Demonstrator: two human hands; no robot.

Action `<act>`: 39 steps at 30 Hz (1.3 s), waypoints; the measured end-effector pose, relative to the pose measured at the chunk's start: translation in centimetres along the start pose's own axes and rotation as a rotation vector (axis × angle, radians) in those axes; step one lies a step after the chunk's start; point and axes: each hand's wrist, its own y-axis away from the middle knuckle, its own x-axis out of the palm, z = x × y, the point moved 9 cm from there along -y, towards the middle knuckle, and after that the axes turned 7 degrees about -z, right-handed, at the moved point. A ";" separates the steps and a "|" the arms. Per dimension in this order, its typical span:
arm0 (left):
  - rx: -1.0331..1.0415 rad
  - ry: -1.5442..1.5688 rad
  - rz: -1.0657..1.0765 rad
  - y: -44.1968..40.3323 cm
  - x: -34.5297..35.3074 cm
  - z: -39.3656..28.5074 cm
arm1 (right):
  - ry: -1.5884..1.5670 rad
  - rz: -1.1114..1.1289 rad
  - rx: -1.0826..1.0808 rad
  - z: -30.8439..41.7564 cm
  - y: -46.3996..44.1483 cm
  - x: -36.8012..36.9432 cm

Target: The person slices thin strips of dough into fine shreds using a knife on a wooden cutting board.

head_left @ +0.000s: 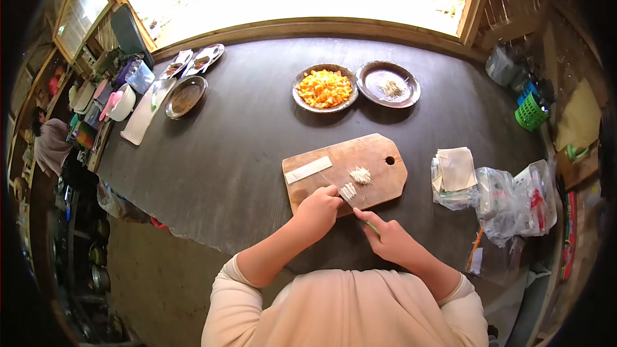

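Observation:
A wooden cutting board (379, 196) with a hole at its right end lies on the dark table. My left hand (319, 208) is closed at the board's front edge, its fingertips against a small row of thin pale strips (348, 191). Wrapped round the green handle of a knife (371, 226), my right hand (387, 239) is just in front of the board; the blade points toward the strips and is hard to make out. A small heap of pale shreds (360, 175) sits farther back, and a flat whitish slab (308, 170) lies at the board's left.
Behind the board are a bowl of orange pieces (324, 88) and a plate (388, 83) with a few shreds. Stacked wrappers (456, 170) and plastic bags (504, 202) lie right. Dishes (186, 97) and tubs (121, 103) stand left. A person (53, 141) is at far left.

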 end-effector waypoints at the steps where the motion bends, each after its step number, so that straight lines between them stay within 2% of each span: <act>1: -0.008 0.015 -0.004 0.1 0.1 0.4 | 0.059 0.016 0.025 0.4 -0.2 0.1; 3: -0.009 0.026 -0.008 0.1 0.4 0.5 | 0.116 0.023 0.048 0.2 -0.1 0.1; 5: -0.026 0.014 -0.013 0.1 0.5 0.5 | 0.023 0.013 0.032 0.0 0.2 0.0; 12: -0.031 -0.027 0.016 0.1 0.3 0.4 | -0.006 -0.008 -0.008 0.0 0.0 0.0; 15: -0.018 -0.008 0.007 0.2 0.5 0.4 | 0.113 0.024 0.072 -0.3 -0.2 0.4; 21: -0.042 0.011 -0.005 0.3 0.8 0.9 | -0.015 -0.032 -0.060 0.1 0.0 0.3; 23: -0.034 0.006 0.007 0.3 0.7 0.8 | -0.027 0.005 0.007 0.1 0.2 0.2; 29: -0.079 -0.078 0.046 0.2 0.2 0.5 | 0.113 0.002 0.006 0.0 -0.5 0.6; 33: -0.065 -0.085 0.006 0.3 0.3 0.4 | 0.042 -0.012 -0.019 -0.2 -0.2 0.3; 39: -0.044 -0.123 0.038 0.2 0.3 0.2 | -0.005 0.066 0.123 0.0 0.2 0.0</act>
